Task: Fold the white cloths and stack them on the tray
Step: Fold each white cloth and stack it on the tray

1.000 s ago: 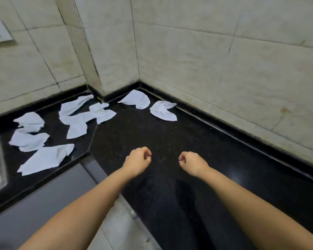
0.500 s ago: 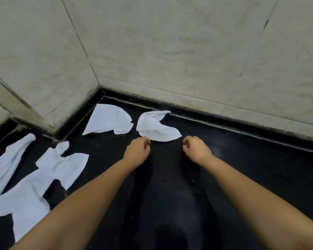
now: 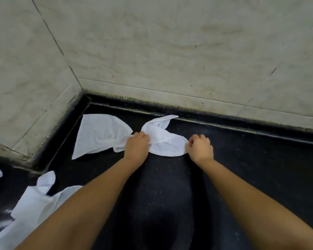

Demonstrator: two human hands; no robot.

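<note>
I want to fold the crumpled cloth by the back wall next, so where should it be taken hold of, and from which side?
Judging by its pose, grip the crumpled cloth at its two near ends, coming from the counter's front edge. It lies spread sideways, its twisted tail pointing to the wall, so the near ends are easiest to pinch. The left hand and right hand already sit there.

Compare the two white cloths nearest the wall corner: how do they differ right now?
The right cloth is bunched and gripped at both ends by the left hand and right hand; the left cloth lies flatter and more spread out. Both are white, unfolded, on the black counter.
</note>
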